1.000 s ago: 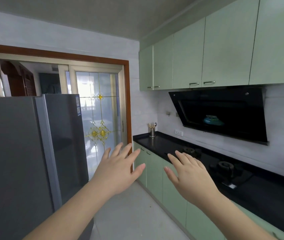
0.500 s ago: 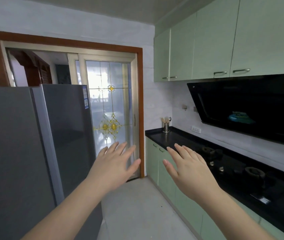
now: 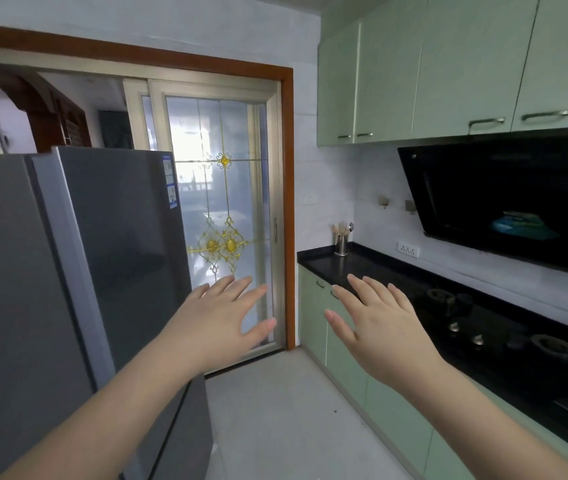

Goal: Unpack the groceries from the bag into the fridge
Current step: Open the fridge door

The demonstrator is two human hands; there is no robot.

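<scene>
At my three o'clock a glossy black stone countertop (image 3: 372, 268) runs along the wall above pale green cabinet fronts. At its far end, toward one o'clock, stands a small steel utensil cup (image 3: 341, 244) holding chopsticks and a spoon. Nearer me, a black glass gas hob (image 3: 504, 337) sits flush in the top, with two round burners and two small metal knobs. Below me the pale grey tiled floor (image 3: 282, 417) carries a tall grey two-door fridge (image 3: 78, 271) at nine o'clock.
</scene>
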